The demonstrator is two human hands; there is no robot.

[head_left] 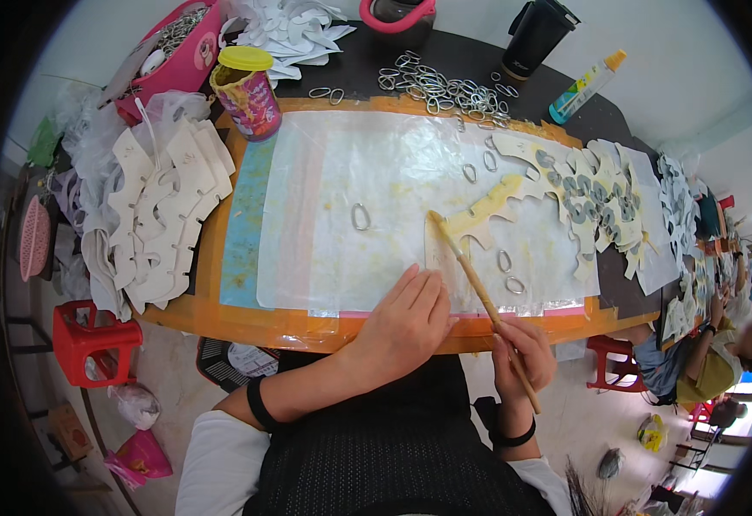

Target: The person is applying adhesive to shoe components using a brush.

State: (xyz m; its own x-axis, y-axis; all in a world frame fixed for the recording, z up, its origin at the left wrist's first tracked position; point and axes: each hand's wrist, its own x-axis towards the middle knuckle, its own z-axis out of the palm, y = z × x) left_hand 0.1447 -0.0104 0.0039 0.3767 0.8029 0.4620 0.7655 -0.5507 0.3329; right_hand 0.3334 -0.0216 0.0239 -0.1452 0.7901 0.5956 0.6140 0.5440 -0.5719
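Right hand is clamped on a long wooden brush, gripping near its lower end at the table's front edge; the brush runs up and left, tip resting at the top-left corner of a cream cut-out piece lying on the clear plastic sheet. Left hand holds nothing, lies flat, fingers together, pressing the sheet's near edge just left of the brush. Two metal oval rings lie just right of the brush shaft; another single ring lies alone mid-sheet, well apart. Orange-edged board is under the sheet. Stack of cream cut-outs on the left, pile of rings at the far edge, yellow-lidded can far left (contents not visible).
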